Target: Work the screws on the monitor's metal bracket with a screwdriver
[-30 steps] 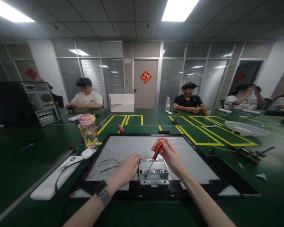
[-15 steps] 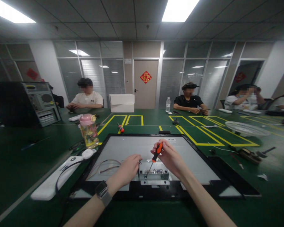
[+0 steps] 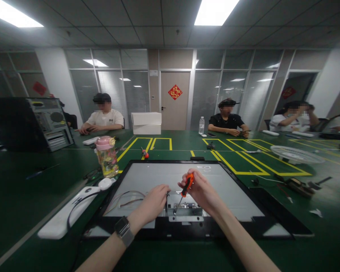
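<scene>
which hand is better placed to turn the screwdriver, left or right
The right hand, most likely: it grips the screwdriver, tip down at the metal housing, while the left hand is at the housing's left edge.

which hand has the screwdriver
The right hand, holding the orange-handled screwdriver; the left hand, the one with the watch, is at the metal box's left end.

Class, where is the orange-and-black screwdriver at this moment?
Just right of centre in the head view, the screwdriver is in the right hand, slanting down-left to the metal box.
</scene>
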Demonstrator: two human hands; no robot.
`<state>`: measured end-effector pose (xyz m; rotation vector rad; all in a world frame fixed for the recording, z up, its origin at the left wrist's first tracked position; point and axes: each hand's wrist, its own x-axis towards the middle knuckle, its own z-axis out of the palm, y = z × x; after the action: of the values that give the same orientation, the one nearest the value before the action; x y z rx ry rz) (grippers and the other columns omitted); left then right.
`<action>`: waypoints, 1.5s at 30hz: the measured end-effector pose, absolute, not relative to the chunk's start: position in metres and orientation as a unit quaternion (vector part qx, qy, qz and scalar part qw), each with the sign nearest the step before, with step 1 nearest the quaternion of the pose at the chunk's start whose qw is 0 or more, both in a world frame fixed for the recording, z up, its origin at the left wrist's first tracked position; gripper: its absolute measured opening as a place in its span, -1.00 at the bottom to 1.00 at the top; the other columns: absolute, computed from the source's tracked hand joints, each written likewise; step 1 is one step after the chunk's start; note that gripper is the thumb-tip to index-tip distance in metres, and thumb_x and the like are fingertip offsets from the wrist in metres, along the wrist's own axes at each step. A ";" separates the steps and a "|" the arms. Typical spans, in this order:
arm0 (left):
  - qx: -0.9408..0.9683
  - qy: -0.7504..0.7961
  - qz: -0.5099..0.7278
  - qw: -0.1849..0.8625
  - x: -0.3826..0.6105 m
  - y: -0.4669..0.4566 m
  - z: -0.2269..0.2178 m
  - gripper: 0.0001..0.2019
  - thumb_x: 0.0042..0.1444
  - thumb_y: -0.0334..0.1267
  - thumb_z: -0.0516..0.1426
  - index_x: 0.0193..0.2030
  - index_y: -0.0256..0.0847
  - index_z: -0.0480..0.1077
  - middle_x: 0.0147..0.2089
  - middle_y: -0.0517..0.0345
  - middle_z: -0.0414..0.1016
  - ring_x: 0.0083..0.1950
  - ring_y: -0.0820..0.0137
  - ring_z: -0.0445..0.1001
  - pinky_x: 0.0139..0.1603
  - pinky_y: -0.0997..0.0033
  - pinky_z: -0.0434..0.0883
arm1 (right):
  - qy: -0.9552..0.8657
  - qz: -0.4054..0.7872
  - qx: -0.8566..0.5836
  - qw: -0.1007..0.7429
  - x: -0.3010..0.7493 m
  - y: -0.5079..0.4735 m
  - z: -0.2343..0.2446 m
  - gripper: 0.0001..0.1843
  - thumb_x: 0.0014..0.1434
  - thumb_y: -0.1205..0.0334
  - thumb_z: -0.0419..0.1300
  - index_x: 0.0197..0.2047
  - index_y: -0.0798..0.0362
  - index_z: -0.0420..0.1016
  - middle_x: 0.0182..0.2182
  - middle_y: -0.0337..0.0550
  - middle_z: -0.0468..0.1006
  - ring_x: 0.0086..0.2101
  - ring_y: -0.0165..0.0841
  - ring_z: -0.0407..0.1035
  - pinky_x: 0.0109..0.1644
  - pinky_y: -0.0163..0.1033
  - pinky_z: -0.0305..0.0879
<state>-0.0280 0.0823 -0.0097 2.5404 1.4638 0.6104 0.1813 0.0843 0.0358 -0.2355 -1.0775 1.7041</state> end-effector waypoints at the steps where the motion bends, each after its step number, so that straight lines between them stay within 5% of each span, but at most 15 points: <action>1: 0.846 0.487 0.203 0.074 -0.028 0.082 -0.010 -0.64 0.28 -0.46 -0.08 0.11 -0.19 0.39 0.18 -0.03 0.47 0.19 0.27 0.43 0.29 0.20 0.32 | -0.445 0.710 -0.102 0.536 0.181 0.084 0.036 -0.77 0.14 -0.02 0.39 -0.25 -0.07 0.57 -0.35 -0.27 0.56 -0.29 -0.37 0.44 0.14 -0.01 0.30; 6: 0.847 0.487 0.201 0.072 -0.029 0.083 -0.011 -0.63 0.27 -0.46 -0.09 0.12 -0.23 0.38 0.19 -0.07 0.46 0.21 0.25 0.42 0.30 0.19 0.30 | -0.420 0.708 -0.105 0.558 0.181 0.085 0.033 -0.71 0.01 0.01 0.49 -0.38 -0.03 0.53 -0.26 -0.29 0.54 -0.25 -0.41 0.41 0.16 -0.05 0.30; 13: 0.845 0.494 0.194 0.070 -0.029 0.083 -0.012 -0.63 0.27 -0.46 -0.08 0.11 -0.19 0.38 0.17 -0.02 0.48 0.19 0.27 0.43 0.30 0.18 0.31 | -0.437 0.713 -0.106 0.538 0.180 0.087 0.032 -0.70 0.11 -0.05 0.40 -0.17 -0.08 0.55 -0.39 -0.28 0.55 -0.33 -0.36 0.43 0.15 0.03 0.28; 22: 0.847 0.492 0.189 0.064 -0.028 0.083 -0.010 -0.63 0.27 -0.47 -0.09 0.13 -0.24 0.38 0.20 -0.07 0.46 0.22 0.24 0.42 0.30 0.18 0.30 | -0.454 0.677 -0.109 0.569 0.181 0.088 0.033 -0.71 0.05 -0.03 0.45 -0.39 -0.03 0.52 -0.30 -0.28 0.51 -0.25 -0.38 0.39 0.14 -0.04 0.30; 29: 0.847 0.493 0.188 0.063 -0.028 0.082 -0.010 -0.61 0.27 -0.48 -0.09 0.15 -0.28 0.38 0.21 -0.11 0.45 0.22 0.22 0.42 0.31 0.16 0.31 | -0.473 0.669 -0.131 0.559 0.183 0.089 0.031 -0.64 0.12 -0.05 0.39 -0.07 -0.08 0.58 -0.35 -0.25 0.57 -0.27 -0.34 0.43 0.18 0.03 0.25; 39: 0.847 0.492 0.191 0.064 -0.028 0.083 -0.010 -0.62 0.27 -0.48 -0.08 0.13 -0.24 0.39 0.21 -0.07 0.45 0.22 0.26 0.42 0.31 0.20 0.30 | -0.492 0.638 -0.131 0.578 0.181 0.086 0.035 -0.71 0.05 -0.04 0.44 -0.35 -0.04 0.54 -0.26 -0.25 0.52 -0.21 -0.35 0.39 0.13 -0.05 0.29; 45: 0.848 0.490 0.189 0.062 -0.028 0.082 -0.010 -0.62 0.27 -0.48 -0.08 0.14 -0.26 0.39 0.20 -0.08 0.46 0.22 0.25 0.43 0.30 0.22 0.31 | -0.537 0.599 -0.169 0.569 0.175 0.082 0.032 -0.60 0.17 -0.10 0.33 0.01 -0.13 0.50 -0.36 -0.25 0.50 -0.35 -0.34 0.41 -0.21 -0.16 0.42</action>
<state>-0.0280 0.0823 -0.0095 2.5645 1.4825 0.5726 0.1750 0.0822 0.0318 -0.3964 -1.2615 1.4070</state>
